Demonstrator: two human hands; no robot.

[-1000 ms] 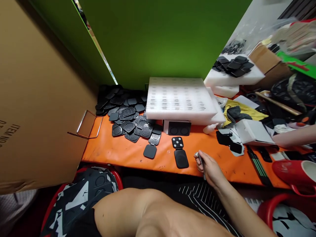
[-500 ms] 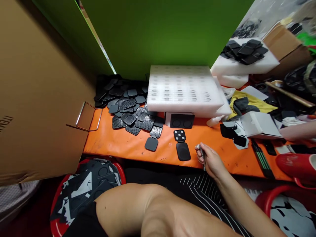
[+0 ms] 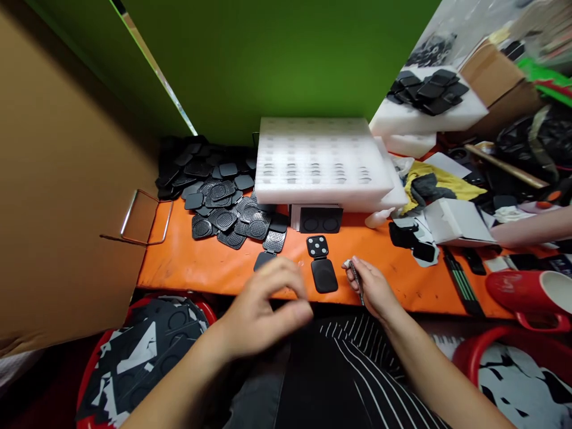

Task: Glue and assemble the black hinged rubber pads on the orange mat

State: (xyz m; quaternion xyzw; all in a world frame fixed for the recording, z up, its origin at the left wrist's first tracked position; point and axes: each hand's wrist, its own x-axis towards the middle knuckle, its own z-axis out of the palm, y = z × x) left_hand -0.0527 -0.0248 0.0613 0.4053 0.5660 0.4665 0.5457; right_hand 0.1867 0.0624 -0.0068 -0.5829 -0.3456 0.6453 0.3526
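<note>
Left hand: here's our left hand (image 3: pixel 270 307), a bit blurred, fingers loosely curled with a gap to the thumb, pinching nothing we can see, over the bench's near edge.
Right hand: and our right hand (image 3: pixel 369 288) pinches a slim metal tool (image 3: pixel 356 281) between thumb and fingers, something small and white at its top end.
Two-part black piece: there it lies, the two-part black piece (image 3: pixel 324 275), flat between our hands, just left of the right fingertips; five pale dots on its far half, a plain near half.
Black pile: beyond our left hand we have a heap of black pads (image 3: pixel 223 218), many with grid and ring patterns; one pad is partly behind our fingers.
White foam block: straight out past both hands sits the white foam block (image 3: pixel 322 164), rows of slots on it, a black ringed panel (image 3: pixel 320 220) upright below its front edge.
Right side: beyond our right hand, a small white bottle (image 3: pixel 378 219); farther right, a white box (image 3: pixel 458 221) and red mug (image 3: pixel 527 295).
Surface: all on an orange-covered bench (image 3: pixel 179 262).
</note>
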